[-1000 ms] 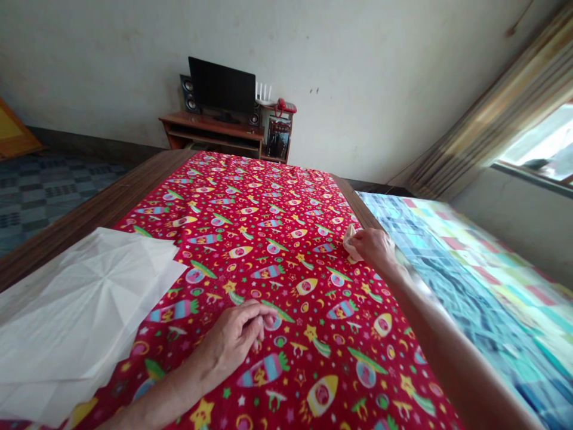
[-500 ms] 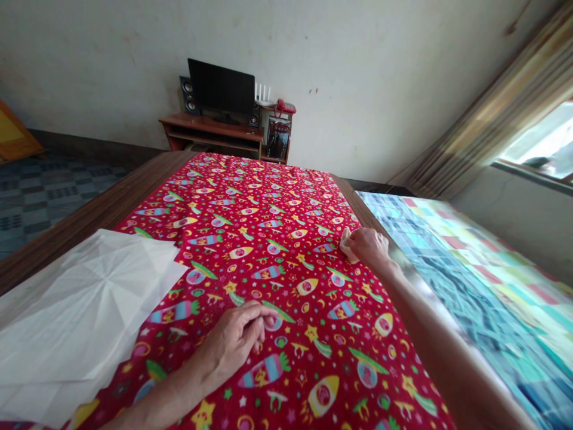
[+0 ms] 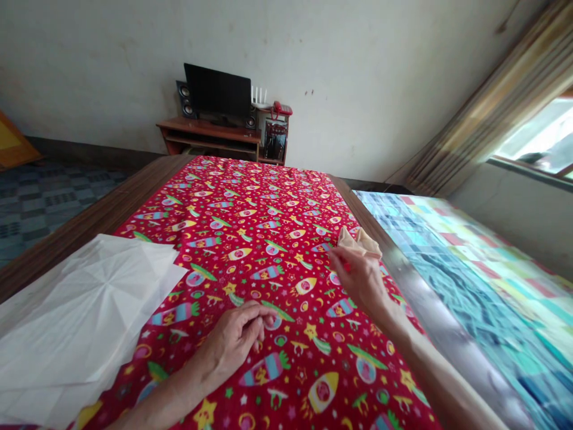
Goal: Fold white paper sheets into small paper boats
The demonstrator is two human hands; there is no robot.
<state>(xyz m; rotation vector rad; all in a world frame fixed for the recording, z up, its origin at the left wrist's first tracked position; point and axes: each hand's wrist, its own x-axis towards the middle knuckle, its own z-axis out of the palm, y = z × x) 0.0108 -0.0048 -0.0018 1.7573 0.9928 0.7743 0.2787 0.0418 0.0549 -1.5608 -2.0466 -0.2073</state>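
My left hand (image 3: 239,331) rests on the red cloth (image 3: 264,275) with its fingers loosely bent and nothing in them. Near the right edge of that cloth stands a small folded cream paper piece (image 3: 358,243), with pointed corners sticking up. My right hand (image 3: 364,278) is just on the near side of the folded piece and partly covers its lower edge. Its fingers are slightly bent, and red cloth shows through a gap between them. A stack of creased white paper sheets (image 3: 85,310) lies to the left, the top sheet marked by folds radiating from its centre.
Brown wooden table edges (image 3: 107,215) flank the cloth. Beyond the table is a desk (image 3: 210,132) with a monitor (image 3: 217,92), speakers and a red telephone (image 3: 282,109). To the right lies a surface with blue checked bedding (image 3: 430,263), below a curtain (image 3: 474,113) and window.
My right hand has let go of the folded paper piece and drawn back toward me, so more of the piece shows. The left hand has stayed in place. The view has shifted slightly.
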